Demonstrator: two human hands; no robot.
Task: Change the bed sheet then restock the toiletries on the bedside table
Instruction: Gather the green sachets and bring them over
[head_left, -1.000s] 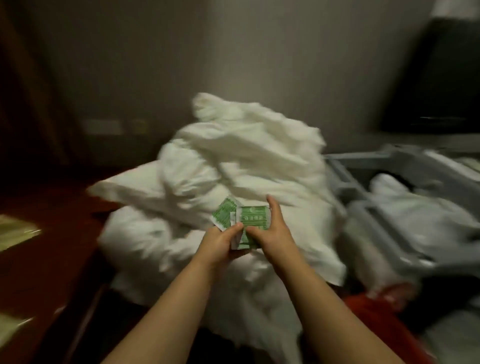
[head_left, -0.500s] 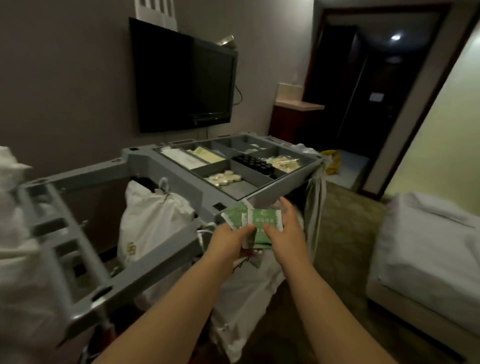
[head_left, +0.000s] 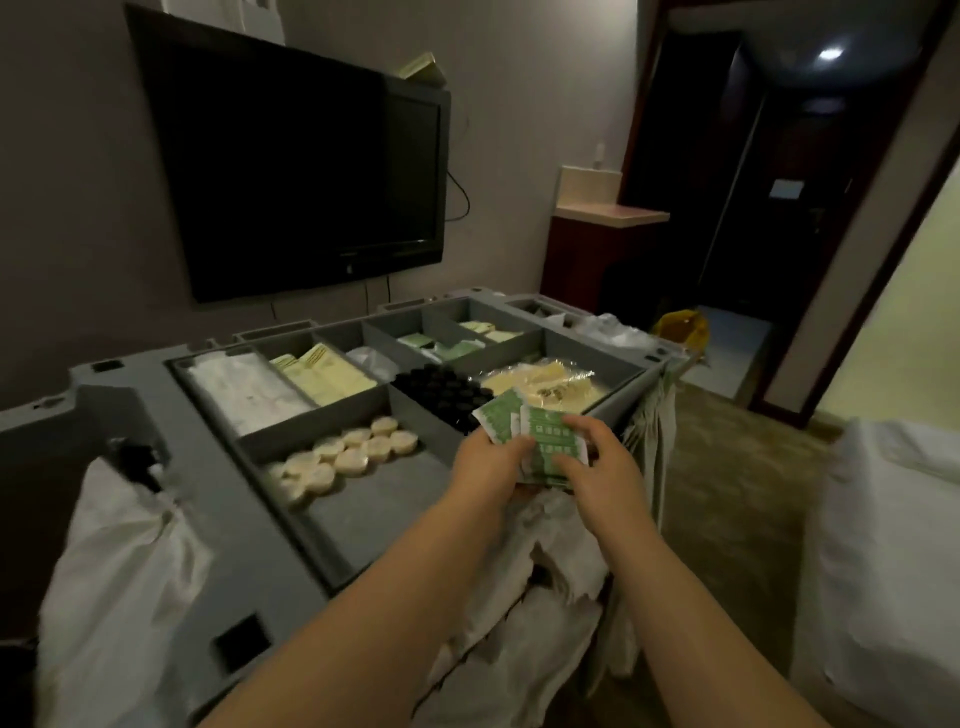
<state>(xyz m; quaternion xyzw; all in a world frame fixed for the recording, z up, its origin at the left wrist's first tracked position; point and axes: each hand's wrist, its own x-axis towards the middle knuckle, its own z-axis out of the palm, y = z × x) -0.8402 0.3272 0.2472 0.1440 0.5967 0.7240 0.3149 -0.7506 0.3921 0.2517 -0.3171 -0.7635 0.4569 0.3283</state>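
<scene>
Restocking is under way: the left hand (head_left: 491, 460) and right hand (head_left: 597, 462) pinch green sachets (head_left: 540, 434) above the cart tray (head_left: 363, 499), next needing carrying bedside.

The packets (head_left: 540, 431) are green and white with pale printed lettering. The tray (head_left: 363, 509) is grey, holding cream round soaps (head_left: 348, 454), black caps (head_left: 447, 389), pale yellow sachets (head_left: 332, 371) and white cloth (head_left: 249, 389). The TV (head_left: 291, 171) is black, the wall (head_left: 78, 208) grey-beige.
</scene>
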